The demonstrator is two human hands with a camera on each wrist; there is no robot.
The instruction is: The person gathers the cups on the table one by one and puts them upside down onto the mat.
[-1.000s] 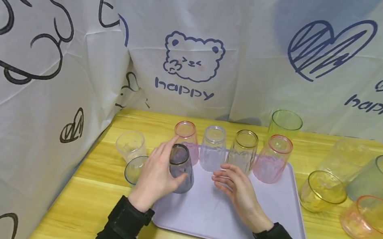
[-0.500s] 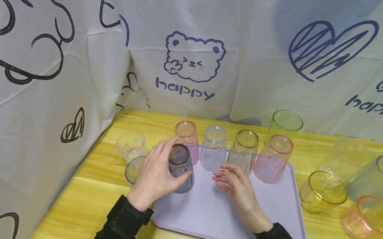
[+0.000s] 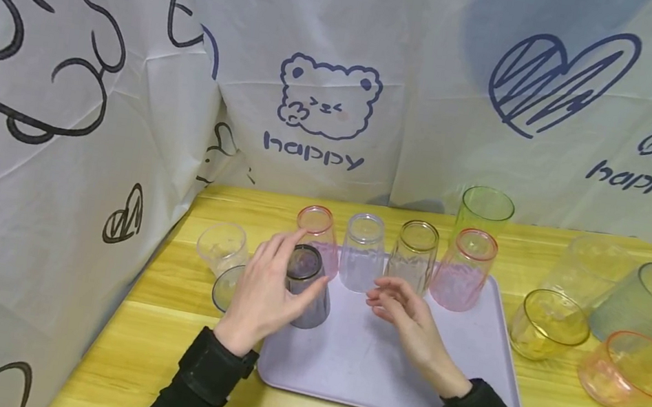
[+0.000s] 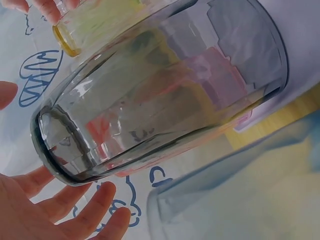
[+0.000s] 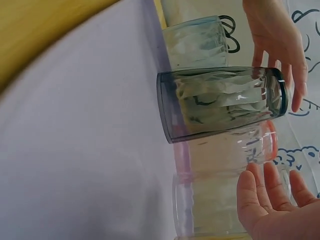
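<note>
A smoky grey glass (image 3: 314, 306) stands upside down at the left side of the lilac tray (image 3: 377, 371). My left hand (image 3: 263, 295) is spread around it with straight, relaxed fingers. In the left wrist view its fingers (image 4: 75, 212) lie beside the glass's raised base, and the thumb stands apart; whether a fingertip touches the glass I cannot tell. My right hand (image 3: 418, 328) hovers above the middle of the tray, fingers loosely bent and holding nothing. Behind stand an upturned pink glass (image 3: 325, 252), a pale lilac one (image 3: 362, 261), an amber-rimmed one (image 3: 411, 264) and another pink one (image 3: 458, 285).
Left of the tray are a clear glass (image 3: 223, 245) and a blue-rimmed glass (image 3: 226, 290), partly behind my left hand. A green glass (image 3: 484, 208) stands at the back. On the right are a yellow glass (image 3: 548, 332), an orange bowl-like glass (image 3: 629, 378) and a blue-grey one (image 3: 645, 311).
My left hand has drawn slightly back, its thumb lifting a little from the grey glass. My right hand's fingers and wrist have turned slightly. The glasses have not moved.
</note>
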